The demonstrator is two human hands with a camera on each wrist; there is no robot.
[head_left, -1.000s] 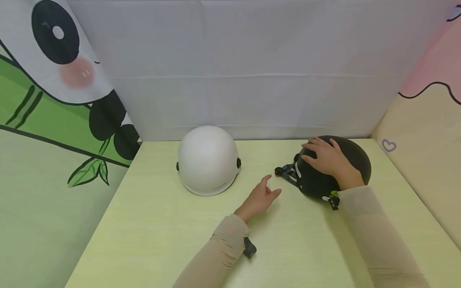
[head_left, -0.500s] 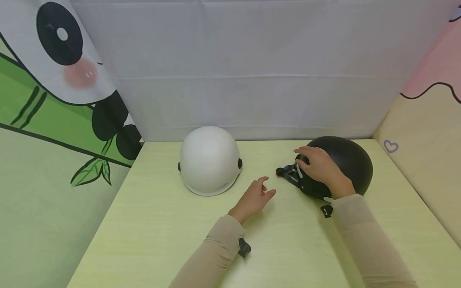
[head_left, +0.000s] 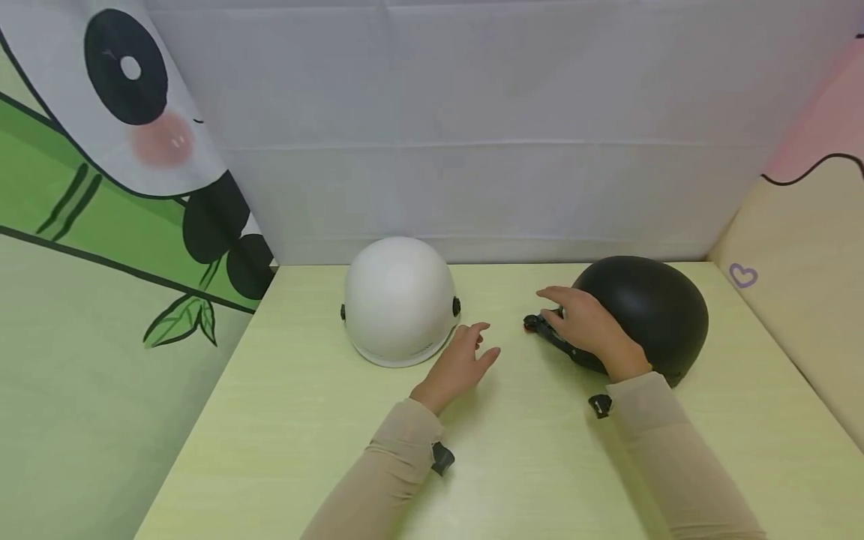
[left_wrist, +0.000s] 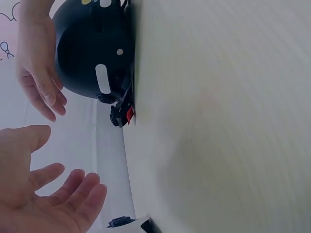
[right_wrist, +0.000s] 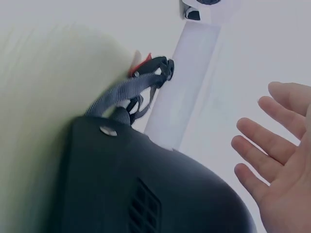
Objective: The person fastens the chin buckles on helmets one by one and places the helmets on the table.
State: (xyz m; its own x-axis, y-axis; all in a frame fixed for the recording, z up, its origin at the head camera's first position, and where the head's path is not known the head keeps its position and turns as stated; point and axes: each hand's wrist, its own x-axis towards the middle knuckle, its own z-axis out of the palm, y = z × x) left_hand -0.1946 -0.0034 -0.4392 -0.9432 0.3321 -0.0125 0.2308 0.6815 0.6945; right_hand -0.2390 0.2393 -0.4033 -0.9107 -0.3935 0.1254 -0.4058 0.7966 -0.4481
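A black helmet (head_left: pixel 651 307) sits on the table at the right, dome up. Its dark chin strap (right_wrist: pixel 127 91) with a red-tipped buckle (right_wrist: pixel 141 65) sticks out from the side facing left. My right hand (head_left: pixel 589 326) hovers over the helmet's left side, fingers loosely spread and holding nothing; the right wrist view shows them apart from the shell. A white helmet (head_left: pixel 398 300) stands farther left, black knobs on its sides. Just in front of its right side, my left hand (head_left: pixel 455 367) hangs above the table, relaxed, thumb and fingers apart around nothing.
The pale yellow-green table (head_left: pixel 526 450) reaches back to a white cloth wall (head_left: pixel 486 187). Cartoon-printed side panels stand at left (head_left: pixel 121 262) and right (head_left: pixel 796 247). A small black camera sits on each wrist, the left one (head_left: pixel 442 457) close over the table.
My right hand has slid leftward off the black helmet's top toward its strap side and lifted away. My left hand has drifted left, nearer the white helmet. Both helmets stay in place.
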